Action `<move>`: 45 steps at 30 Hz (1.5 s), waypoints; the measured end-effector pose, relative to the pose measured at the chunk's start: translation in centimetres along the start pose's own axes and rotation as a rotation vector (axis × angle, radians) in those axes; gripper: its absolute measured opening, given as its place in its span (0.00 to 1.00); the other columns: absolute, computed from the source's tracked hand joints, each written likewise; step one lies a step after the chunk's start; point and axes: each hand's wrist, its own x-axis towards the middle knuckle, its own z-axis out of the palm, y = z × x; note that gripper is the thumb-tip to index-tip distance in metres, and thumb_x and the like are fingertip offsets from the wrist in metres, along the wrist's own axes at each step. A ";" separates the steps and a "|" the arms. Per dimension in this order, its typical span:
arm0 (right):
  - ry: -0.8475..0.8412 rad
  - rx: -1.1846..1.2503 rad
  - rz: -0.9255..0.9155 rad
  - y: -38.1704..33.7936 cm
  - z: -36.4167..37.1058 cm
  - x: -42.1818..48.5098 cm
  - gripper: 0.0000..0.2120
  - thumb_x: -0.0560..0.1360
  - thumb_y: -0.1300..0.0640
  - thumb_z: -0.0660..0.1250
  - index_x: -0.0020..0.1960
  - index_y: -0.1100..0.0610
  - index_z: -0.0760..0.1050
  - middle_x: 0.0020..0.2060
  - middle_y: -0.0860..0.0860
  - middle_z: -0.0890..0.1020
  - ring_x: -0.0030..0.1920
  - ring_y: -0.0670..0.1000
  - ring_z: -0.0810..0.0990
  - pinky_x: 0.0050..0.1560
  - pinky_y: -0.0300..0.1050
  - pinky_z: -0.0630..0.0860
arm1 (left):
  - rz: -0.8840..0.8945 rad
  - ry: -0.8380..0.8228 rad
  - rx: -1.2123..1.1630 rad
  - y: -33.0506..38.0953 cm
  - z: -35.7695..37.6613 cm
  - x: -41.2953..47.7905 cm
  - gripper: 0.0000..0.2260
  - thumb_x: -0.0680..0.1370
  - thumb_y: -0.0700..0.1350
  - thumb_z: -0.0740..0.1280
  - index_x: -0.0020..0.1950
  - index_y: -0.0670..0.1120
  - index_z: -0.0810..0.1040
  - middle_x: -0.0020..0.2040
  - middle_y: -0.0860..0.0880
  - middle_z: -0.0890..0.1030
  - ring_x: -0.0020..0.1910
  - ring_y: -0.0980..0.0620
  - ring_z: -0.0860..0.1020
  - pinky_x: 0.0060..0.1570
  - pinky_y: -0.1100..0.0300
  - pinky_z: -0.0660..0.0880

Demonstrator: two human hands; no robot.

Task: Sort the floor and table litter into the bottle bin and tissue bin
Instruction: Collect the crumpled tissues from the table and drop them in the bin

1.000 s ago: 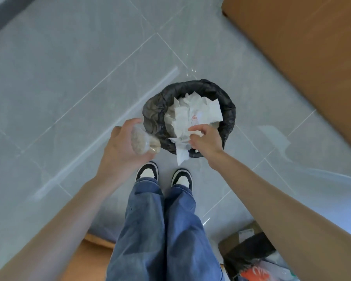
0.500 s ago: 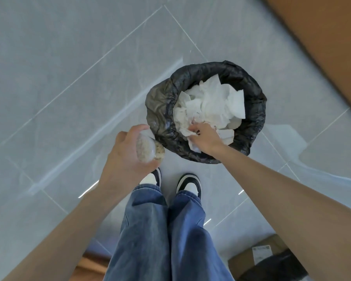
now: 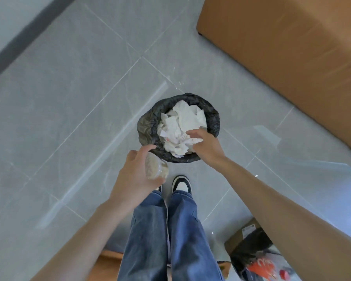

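- The tissue bin (image 3: 212,116), round and lined with a black bag, stands on the grey tiled floor (image 3: 69,98) near the middle of the view. It is heaped with crumpled white tissues (image 3: 183,120).
- The right hand (image 3: 208,148) hangs over the bin's 5 o'clock edge. Its grip is wide, fingers spread and loose above the paper; whether the fingertips touch the tissues I cannot tell.
- The left hand (image 3: 134,179) sits at the bin's 7 o'clock, just outside the rim. Its grip is curled round a clear bottle (image 3: 156,169) with pale tan contents.
- A black-and-white shoe (image 3: 181,183) stands at the bin's 6 o'clock, with blue jeans (image 3: 170,236) below it.
- A brown surface (image 3: 292,57) fills the view at 1 to 2 o'clock, well apart from the bin.
- At 5 o'clock of the view, a cardboard box (image 3: 236,239) lies beside a black bag (image 3: 251,252).
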 end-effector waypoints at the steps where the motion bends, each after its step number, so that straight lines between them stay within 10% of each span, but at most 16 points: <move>1: -0.036 0.020 -0.010 -0.4 -0.7 -1.7 0.24 0.74 0.68 0.59 0.62 0.45 0.73 0.62 0.42 0.75 0.50 0.44 0.75 0.41 0.34 0.75 | 0.018 -0.006 0.000 1.2 -0.5 -0.7 0.34 0.68 0.48 0.75 0.69 0.61 0.63 0.57 0.53 0.67 0.54 0.54 0.72 0.52 0.63 0.65; 7: -0.083 0.050 -0.128 -0.7 -3.0 -12.2 0.31 0.67 0.67 0.70 0.67 0.47 0.71 0.61 0.42 0.76 0.55 0.39 0.72 0.47 0.22 0.68 | 0.115 -0.070 -0.006 7.9 -2.1 -4.1 0.34 0.67 0.49 0.76 0.68 0.59 0.63 0.60 0.53 0.68 0.56 0.56 0.69 0.54 0.63 0.64; 15: 0.312 0.264 -0.186 0.8 -3.5 -20.6 0.34 0.62 0.57 0.78 0.65 0.46 0.70 0.58 0.42 0.77 0.59 0.45 0.73 0.60 0.36 0.68 | 0.205 -0.265 0.005 14.6 0.2 -7.1 0.34 0.70 0.56 0.73 0.71 0.57 0.60 0.69 0.53 0.66 0.63 0.59 0.65 0.60 0.61 0.65; 19: 0.490 0.436 -0.134 3.5 -3.7 -23.4 0.31 0.63 0.58 0.78 0.62 0.48 0.70 0.54 0.41 0.77 0.55 0.41 0.75 0.52 0.28 0.70 | 0.287 -0.361 0.103 17.2 3.8 -8.4 0.36 0.70 0.62 0.69 0.74 0.56 0.59 0.72 0.54 0.64 0.70 0.57 0.63 0.65 0.60 0.63; 28: 0.877 0.631 0.153 15.9 -1.7 -30.9 0.31 0.64 0.54 0.75 0.65 0.52 0.69 0.56 0.45 0.77 0.55 0.42 0.76 0.58 0.37 0.72 | 0.400 -0.686 0.333 20.4 17.8 -14.0 0.29 0.76 0.57 0.64 0.75 0.55 0.61 0.72 0.55 0.66 0.66 0.58 0.67 0.59 0.65 0.61; 39: 0.875 1.070 0.587 34.1 5.2 -39.1 0.31 0.63 0.49 0.75 0.60 0.44 0.62 0.52 0.39 0.75 0.53 0.42 0.76 0.52 0.44 0.76 | 0.296 -1.071 0.626 16.1 38.3 -22.7 0.20 0.81 0.48 0.58 0.74 0.49 0.64 0.69 0.56 0.69 0.61 0.65 0.65 0.49 0.79 0.64; 45: 0.889 1.725 0.830 43.6 8.8 -36.0 0.41 0.57 0.48 0.78 0.63 0.54 0.62 0.56 0.53 0.78 0.52 0.51 0.79 0.60 0.53 0.77 | 0.286 -0.990 0.706 12.7 44.4 -21.0 0.16 0.81 0.48 0.58 0.70 0.49 0.70 0.67 0.52 0.73 0.59 0.59 0.71 0.60 0.61 0.68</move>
